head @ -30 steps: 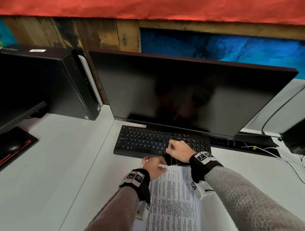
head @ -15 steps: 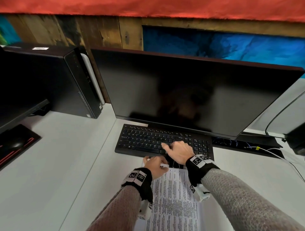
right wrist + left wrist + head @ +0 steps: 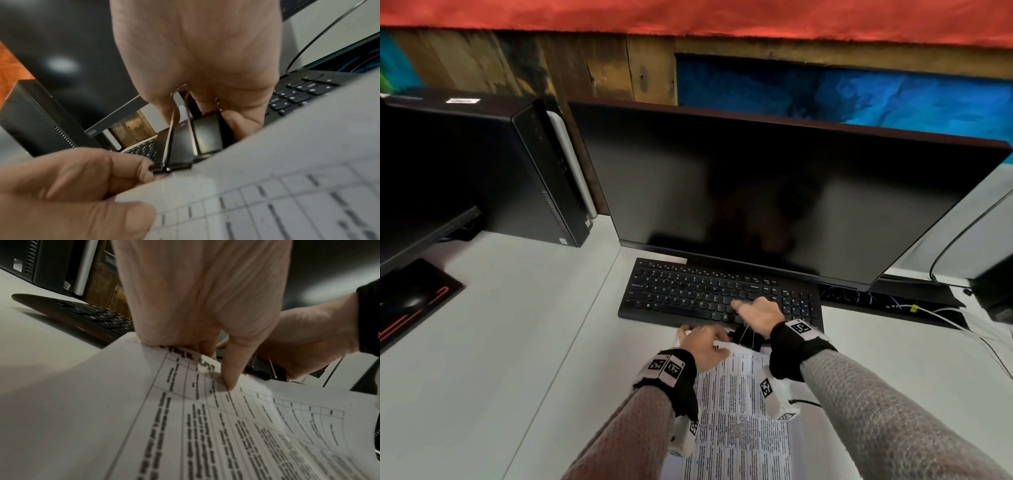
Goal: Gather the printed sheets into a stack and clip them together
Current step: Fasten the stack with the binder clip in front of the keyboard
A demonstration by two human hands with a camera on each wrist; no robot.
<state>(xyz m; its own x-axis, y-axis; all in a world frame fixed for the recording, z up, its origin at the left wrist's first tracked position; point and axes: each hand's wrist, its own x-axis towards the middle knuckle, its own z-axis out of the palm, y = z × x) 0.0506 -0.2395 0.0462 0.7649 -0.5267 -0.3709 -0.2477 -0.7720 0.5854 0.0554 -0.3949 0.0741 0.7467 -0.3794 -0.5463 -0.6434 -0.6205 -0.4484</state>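
The printed sheets (image 3: pixel 739 421) lie stacked on the white desk, top edge toward the keyboard. My left hand (image 3: pixel 703 342) pinches that top edge, thumb on the printed side (image 3: pixel 230 374), fingers behind. My right hand (image 3: pixel 755 317) grips a black binder clip (image 3: pixel 748 337) by its wire handles, just right of the left hand. In the right wrist view the binder clip (image 3: pixel 185 146) sits at the top edge of the sheets (image 3: pixel 287 186), its mouth at the paper beside the left hand's fingertips (image 3: pixel 144 177). I cannot tell whether the paper is inside the mouth.
A black keyboard (image 3: pixel 688 294) lies right behind the hands, under a dark monitor (image 3: pixel 774 198). A black computer tower (image 3: pixel 482 164) stands at the back left, a mouse pad (image 3: pixel 410 301) at the far left. Cables (image 3: pixel 941 311) trail at the right.
Both hands stay at the sheets' top edge. The right hand's forefinger has stretched out over the keys, and the clip's wire handles now show below that hand.
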